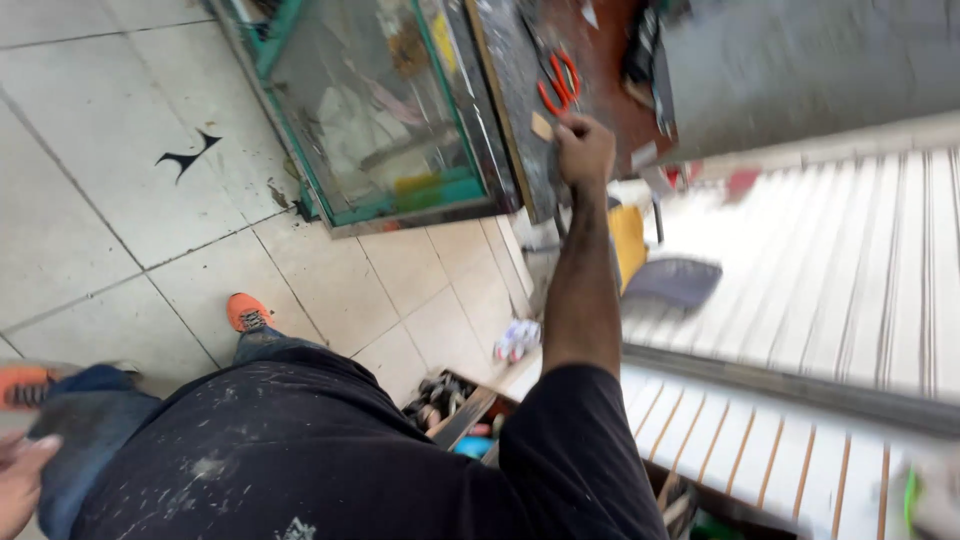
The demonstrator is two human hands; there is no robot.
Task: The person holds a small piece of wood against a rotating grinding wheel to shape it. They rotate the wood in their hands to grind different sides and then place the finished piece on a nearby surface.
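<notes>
The right hand (585, 150), top middle, is a closed fist on the counter edge (520, 110) and might slip off; the left hand (22, 480), bottom left, looks loose.

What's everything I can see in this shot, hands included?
Glass cabinet: one, green-framed, on the floor, upper middle.
Pliers: one pair, orange-handled, on the dark counter beside the cabinet.
Floor tiles: many, pale, left side.
Slatted panel: one, white, right.
Box of tools: one, dark, on the floor below the arm.
Shoes: two, orange, lower left.
Right hand: one, closed, on the counter edge near the pliers; grip unclear.
Left hand: one, bottom left corner, mostly cut off.
</notes>
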